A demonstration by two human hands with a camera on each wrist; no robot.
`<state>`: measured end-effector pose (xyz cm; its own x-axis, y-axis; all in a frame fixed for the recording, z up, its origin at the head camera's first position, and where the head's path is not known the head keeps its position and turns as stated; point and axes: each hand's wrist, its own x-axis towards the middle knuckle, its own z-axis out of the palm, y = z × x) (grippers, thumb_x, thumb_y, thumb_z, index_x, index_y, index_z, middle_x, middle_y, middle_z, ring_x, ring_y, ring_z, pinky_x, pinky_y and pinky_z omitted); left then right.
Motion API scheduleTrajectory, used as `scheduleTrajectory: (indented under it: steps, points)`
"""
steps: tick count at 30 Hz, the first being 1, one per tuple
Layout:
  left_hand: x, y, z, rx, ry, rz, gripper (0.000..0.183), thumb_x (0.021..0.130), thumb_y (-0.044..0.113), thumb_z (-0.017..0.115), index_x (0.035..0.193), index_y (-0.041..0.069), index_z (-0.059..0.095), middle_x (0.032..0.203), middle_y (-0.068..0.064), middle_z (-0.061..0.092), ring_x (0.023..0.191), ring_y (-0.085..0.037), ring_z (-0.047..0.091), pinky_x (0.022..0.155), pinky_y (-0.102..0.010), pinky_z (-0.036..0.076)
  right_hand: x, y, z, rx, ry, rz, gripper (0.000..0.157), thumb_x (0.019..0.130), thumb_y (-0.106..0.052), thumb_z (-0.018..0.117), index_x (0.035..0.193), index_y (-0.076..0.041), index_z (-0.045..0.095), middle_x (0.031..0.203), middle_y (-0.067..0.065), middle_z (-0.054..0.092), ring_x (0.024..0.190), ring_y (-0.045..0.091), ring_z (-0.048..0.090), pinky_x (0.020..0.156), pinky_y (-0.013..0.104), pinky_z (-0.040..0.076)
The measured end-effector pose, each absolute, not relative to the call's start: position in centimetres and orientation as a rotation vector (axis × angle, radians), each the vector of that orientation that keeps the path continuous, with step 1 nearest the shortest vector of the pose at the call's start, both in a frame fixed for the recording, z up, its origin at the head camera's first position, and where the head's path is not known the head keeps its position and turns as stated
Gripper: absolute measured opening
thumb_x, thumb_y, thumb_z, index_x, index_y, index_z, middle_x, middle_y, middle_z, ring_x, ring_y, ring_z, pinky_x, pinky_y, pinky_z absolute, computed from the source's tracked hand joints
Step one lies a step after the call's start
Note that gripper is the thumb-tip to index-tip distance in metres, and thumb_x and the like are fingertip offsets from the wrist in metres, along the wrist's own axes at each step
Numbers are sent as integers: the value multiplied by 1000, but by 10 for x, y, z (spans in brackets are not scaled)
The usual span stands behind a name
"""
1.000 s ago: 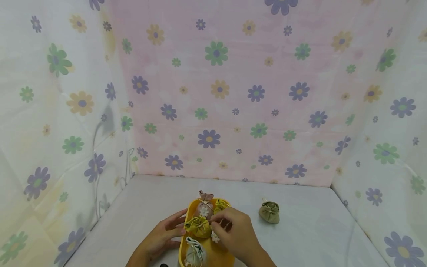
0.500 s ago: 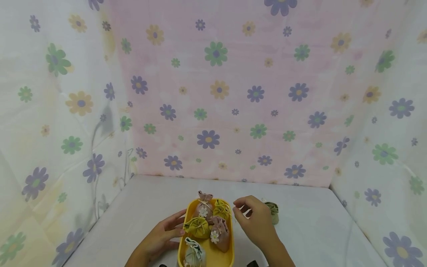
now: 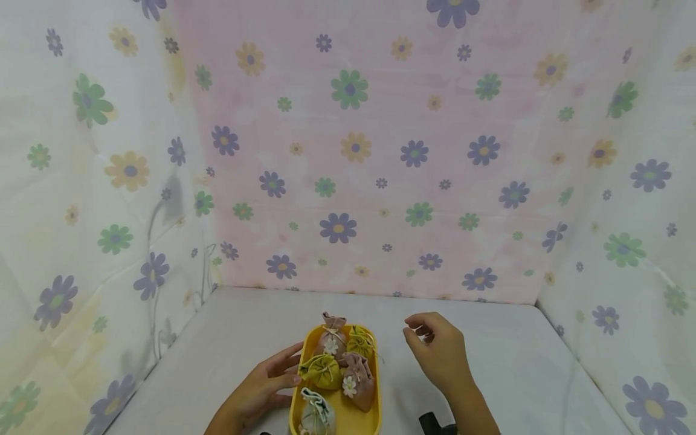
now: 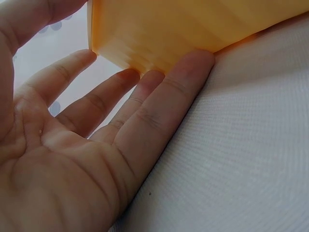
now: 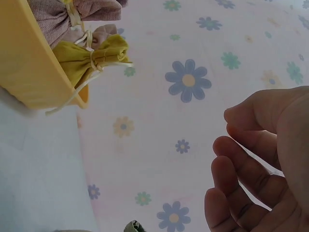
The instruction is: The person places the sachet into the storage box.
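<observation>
A yellow tray (image 3: 356, 420) holds several small drawstring pouches. Inside it are a pink pouch (image 3: 363, 393) with a white flower, a mustard pouch (image 3: 326, 373), a pale pouch (image 3: 315, 418), and at the far end another pink pouch (image 3: 329, 347) beside a second mustard one (image 3: 360, 340). My left hand (image 3: 261, 389) touches the tray's left side with extended fingers; in the left wrist view the fingertips rest against its yellow wall (image 4: 159, 29). To the tray's right, my right hand (image 3: 440, 353) is raised with loosely bent fingers and nothing between them.
An olive-green pouch (image 5: 134, 226) barely shows at the bottom of the right wrist view; my right hand hides it in the head view. A dark object (image 3: 429, 423) is near the right wrist. Flowered cloth walls (image 3: 348, 181) enclose the white tabletop (image 3: 244, 314).
My right hand has left the pink pouch in the tray and moved right, now covering the olive-green pouch from the head view. The left hand stays at the tray.
</observation>
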<state>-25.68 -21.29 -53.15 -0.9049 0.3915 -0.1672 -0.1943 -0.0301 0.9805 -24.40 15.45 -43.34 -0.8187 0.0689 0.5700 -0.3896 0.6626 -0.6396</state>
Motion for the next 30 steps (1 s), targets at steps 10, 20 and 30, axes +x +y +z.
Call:
scheduleTrajectory:
  steps: [10,20,30]
  points:
    - [-257,-213,-532,209,1844,1991,77,99,27,70,165,20,30,166,-26,30,143,-36,50,96,-53,59,-253,177,-442,138,-2362,1073,13,87,-13,81,100,-16,79,103,-3,73,93,18,70,77,34,62]
    - [-256,-214,-531,207,1859,1990,76,100,26,70,165,20,30,167,-26,28,144,-38,48,96,-53,59,-262,202,-453,59,-2399,1074,14,90,-16,79,104,-17,77,113,1,71,103,21,67,80,28,60]
    - [-253,-212,-527,181,1885,1977,78,99,26,71,165,20,30,167,-26,28,147,-43,43,96,-53,59,-269,214,-467,-29,-2547,1117,38,90,-23,80,125,-12,71,136,16,64,125,37,61,96,56,55]
